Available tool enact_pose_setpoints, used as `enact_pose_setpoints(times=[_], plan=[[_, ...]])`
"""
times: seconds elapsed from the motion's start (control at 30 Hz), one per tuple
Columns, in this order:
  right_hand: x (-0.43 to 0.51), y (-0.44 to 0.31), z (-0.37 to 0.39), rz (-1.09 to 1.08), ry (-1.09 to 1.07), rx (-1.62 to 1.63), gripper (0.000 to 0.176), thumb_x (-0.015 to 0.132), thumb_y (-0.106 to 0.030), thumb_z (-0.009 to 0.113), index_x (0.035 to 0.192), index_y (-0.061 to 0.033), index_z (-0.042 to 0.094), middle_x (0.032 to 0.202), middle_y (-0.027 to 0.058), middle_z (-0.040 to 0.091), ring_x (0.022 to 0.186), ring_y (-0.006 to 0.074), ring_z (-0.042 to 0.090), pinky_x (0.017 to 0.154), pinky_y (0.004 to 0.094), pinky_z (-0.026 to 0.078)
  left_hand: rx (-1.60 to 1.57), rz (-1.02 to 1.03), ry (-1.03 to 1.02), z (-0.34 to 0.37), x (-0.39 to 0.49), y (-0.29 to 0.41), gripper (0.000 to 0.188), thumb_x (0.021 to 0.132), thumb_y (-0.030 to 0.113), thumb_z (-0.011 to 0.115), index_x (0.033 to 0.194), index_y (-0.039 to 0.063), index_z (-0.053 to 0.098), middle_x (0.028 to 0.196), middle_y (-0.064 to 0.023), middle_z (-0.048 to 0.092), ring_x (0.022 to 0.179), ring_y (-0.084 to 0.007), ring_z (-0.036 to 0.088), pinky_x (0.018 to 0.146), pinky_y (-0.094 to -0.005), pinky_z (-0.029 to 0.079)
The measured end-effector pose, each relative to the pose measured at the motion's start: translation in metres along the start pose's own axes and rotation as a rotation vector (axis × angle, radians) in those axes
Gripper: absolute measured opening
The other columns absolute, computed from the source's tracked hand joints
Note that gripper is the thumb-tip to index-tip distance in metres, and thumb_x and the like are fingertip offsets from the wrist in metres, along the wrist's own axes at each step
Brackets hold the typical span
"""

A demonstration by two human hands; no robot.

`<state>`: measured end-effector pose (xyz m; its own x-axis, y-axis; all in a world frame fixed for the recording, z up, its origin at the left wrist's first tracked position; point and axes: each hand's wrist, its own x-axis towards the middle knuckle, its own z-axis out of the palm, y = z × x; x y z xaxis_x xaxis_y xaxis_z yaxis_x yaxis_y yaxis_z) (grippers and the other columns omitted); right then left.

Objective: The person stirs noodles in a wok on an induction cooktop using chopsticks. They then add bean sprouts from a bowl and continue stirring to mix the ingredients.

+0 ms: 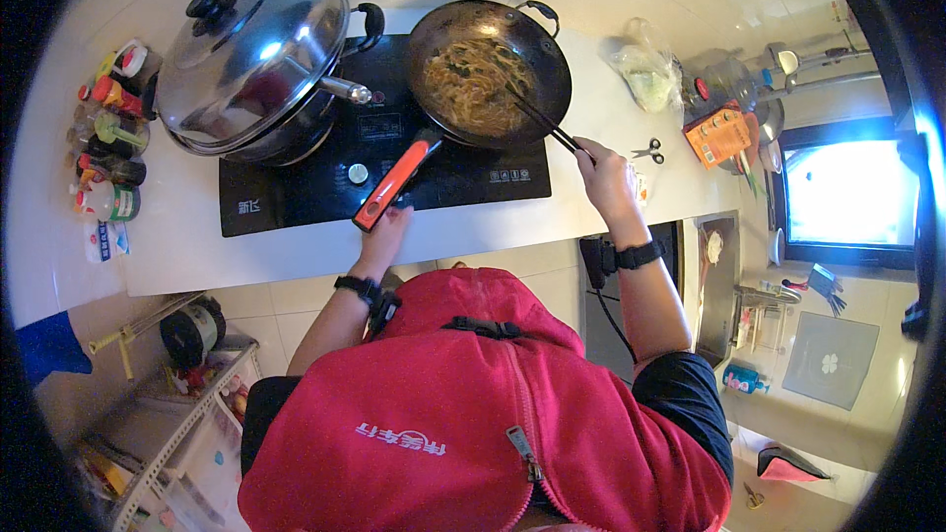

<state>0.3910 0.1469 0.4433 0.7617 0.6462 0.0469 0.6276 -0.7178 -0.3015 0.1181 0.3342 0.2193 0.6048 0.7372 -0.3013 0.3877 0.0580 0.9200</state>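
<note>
In my right hand (607, 179) is a pair of dark chopsticks (543, 117), their tips among noodles (473, 85) mixed with dark green bits. These lie in a dark wok (543, 52) on the right side of a black double cooktop (458, 181). The wok's red and black handle (395, 185) points toward me. My left hand (386, 236) is at the cooktop's front edge, just below the end of that handle. Its fingertips are partly hidden, so whether they touch a control there is unclear. A silvery knob (358, 174) shows left of the handle.
On the left burner stands a large pot (295, 144) with a tilted domed metal lid (251, 52). Several seasoning bottles (111, 129) line the left. Scissors (650, 152), a clear plastic bag (647, 77) and an orange box (717, 134) lie right. A sink (717, 288) is further right.
</note>
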Motion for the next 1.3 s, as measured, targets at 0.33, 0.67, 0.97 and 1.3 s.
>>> enact_pose_setpoints(times=[0.33, 0.67, 0.97, 1.3], plan=[[-0.015, 0.033, -0.016, 0.044, 0.005, 0.029, 0.026, 0.093, -0.023, 0.058, 0.112, -0.0116, 0.070, 0.089, 0.0234, 0.068, 0.082, 0.0396, 0.068, 0.073, 0.0461, 0.055, -0.028, 0.124, 0.088, 0.034, 0.063, -0.004, 0.029, 0.088, 0.007, 0.068, 0.113, 0.005, 0.056, 0.102, -0.0116, 0.063, 0.096, -0.0250, 0.061, 0.085, -0.0350, 0.048], [-0.008, 0.023, -0.011, 0.008, 0.017, 0.034, 0.026, 0.093, -0.024, 0.057, 0.111, -0.0111, 0.071, 0.089, 0.0228, 0.069, 0.082, 0.0397, 0.068, 0.072, 0.0452, 0.055, 0.031, 0.160, 0.127, 0.033, 0.062, 0.006, 0.027, 0.083, 0.008, 0.072, 0.105, 0.004, 0.056, 0.096, -0.0139, 0.063, 0.094, -0.0293, 0.061, 0.084, -0.0363, 0.048], [-0.006, 0.012, -0.006, 0.001, 0.031, -0.025, 0.025, 0.093, -0.025, 0.056, 0.110, -0.0135, 0.071, 0.089, 0.0218, 0.069, 0.082, 0.0394, 0.068, 0.073, 0.0467, 0.055, -0.052, 0.254, 0.098, 0.030, 0.068, 0.001, 0.031, 0.081, 0.007, 0.073, 0.107, 0.002, 0.056, 0.104, -0.0133, 0.064, 0.101, -0.0297, 0.061, 0.089, -0.0357, 0.048], [0.023, 0.011, 0.016, -0.239, -0.167, -0.372, 0.023, 0.091, -0.028, 0.061, 0.109, -0.0197, 0.072, 0.088, 0.0149, 0.071, 0.078, 0.0338, 0.069, 0.070, 0.0457, 0.056, -0.412, 0.140, -0.182, -0.061, 0.017, 0.008, 0.039, 0.098, 0.017, 0.054, 0.134, 0.002, 0.051, 0.116, -0.0126, 0.063, 0.099, -0.0168, 0.064, 0.086, -0.0288, 0.052]])
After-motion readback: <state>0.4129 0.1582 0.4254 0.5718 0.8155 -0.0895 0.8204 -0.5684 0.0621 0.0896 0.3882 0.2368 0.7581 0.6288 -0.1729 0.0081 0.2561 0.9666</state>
